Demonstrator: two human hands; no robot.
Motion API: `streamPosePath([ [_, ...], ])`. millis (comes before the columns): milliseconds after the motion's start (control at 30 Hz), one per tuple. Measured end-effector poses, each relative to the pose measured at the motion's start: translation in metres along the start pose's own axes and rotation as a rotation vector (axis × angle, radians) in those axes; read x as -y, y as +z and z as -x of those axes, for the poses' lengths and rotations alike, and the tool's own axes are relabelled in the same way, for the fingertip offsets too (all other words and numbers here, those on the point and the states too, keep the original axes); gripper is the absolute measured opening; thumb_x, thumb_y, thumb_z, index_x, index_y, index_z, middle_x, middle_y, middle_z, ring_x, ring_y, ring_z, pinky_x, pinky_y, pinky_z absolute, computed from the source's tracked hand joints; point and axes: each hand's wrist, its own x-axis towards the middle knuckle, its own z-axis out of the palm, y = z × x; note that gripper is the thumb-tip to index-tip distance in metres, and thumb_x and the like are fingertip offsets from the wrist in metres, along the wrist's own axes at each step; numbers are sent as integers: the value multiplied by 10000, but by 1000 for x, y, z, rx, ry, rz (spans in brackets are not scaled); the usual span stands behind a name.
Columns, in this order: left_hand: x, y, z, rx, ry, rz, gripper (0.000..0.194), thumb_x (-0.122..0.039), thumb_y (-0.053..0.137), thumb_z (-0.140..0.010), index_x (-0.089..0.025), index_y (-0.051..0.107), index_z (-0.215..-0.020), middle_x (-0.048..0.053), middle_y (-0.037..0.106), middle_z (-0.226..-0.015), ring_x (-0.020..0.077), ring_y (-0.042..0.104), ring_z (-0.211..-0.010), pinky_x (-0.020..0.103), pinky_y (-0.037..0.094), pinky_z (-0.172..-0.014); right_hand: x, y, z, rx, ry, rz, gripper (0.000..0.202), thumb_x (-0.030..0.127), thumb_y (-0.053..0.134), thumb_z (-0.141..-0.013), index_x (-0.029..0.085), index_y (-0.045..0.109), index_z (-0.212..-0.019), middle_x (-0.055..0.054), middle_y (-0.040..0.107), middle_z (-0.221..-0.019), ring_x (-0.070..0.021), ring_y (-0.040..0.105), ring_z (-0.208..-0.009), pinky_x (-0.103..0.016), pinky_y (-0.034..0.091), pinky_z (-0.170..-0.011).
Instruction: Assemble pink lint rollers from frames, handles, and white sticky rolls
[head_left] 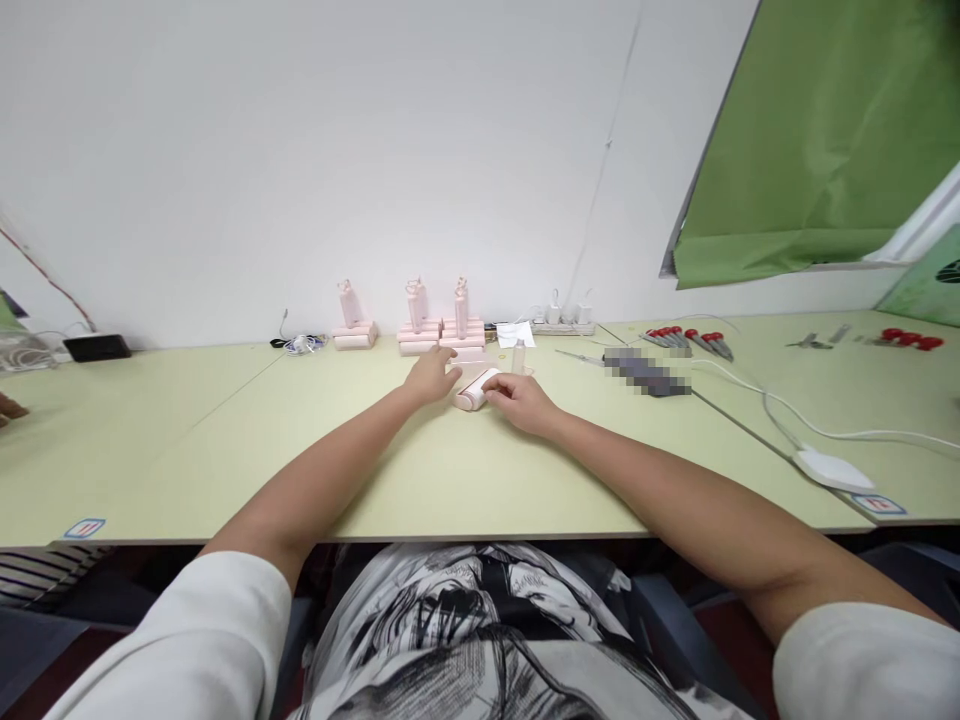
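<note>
On the table in front of me lies a small rounded white case with a pink edge (472, 398). The fingers of my right hand (523, 402) are bent together against its right side. My left hand (431, 376) is just left of the case, its fingers apart and stretched toward the pale pink boxes behind; nothing shows in its grasp. A thin pale pink piece (469, 367) lies between my hands, behind the case. Close behind my right hand stands a small clear bottle (518, 358).
Pink boxes (355, 336) with small pink bottles (461, 308) on top line the wall. A white paper (515, 335) and a power strip (564, 328) lie at the back. Red-handled tools (688, 340) and a white cable (810, 428) are on the right, a black box (97, 347) far left.
</note>
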Motion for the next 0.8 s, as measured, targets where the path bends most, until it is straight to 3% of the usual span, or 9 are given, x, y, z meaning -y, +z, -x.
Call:
streamPosePath([
  [167, -5, 4, -25, 92, -8, -119, 436, -336, 468, -894, -169, 540, -1291, 123, 530, -1363, 286, 500, -1231, 413, 404, -1039, -1, 0, 0, 5, 41, -18, 184, 236, 520, -807, 156, 685, -825, 5, 621, -698, -124, 486, -623, -253, 366, -608],
  [433, -14, 5, -64, 26, -130, -195, 539, -347, 473, -873, -270, 435, -1406, 146, 440, -1386, 335, 432, -1268, 471, 421, -997, -1, 5, -1, 4, 103, -17, 177, 222, 527, -810, 159, 690, -842, -4, 643, -719, -138, 544, -657, -264, 401, -646],
  [600, -18, -2, -92, 127, -160, -275, 604, -376, 406, -907, -312, 286, -1495, 159, 420, -1415, 358, 400, -1302, 505, 397, -1001, -2, 8, -2, 11, 102, -28, 152, 194, 541, -808, 162, 689, -823, -1, 646, -715, -136, 553, -671, -256, 405, -654],
  [800, -10, 4, -106, 258, -140, -298, 572, -409, 351, -931, -309, 320, -1493, 147, 470, -1422, 357, 422, -1305, 526, 377, -1019, 6, 12, 0, 57, 83, 49, 160, 156, 537, -833, 159, 697, -846, -18, 669, -776, -134, 548, -691, -250, 382, -650],
])
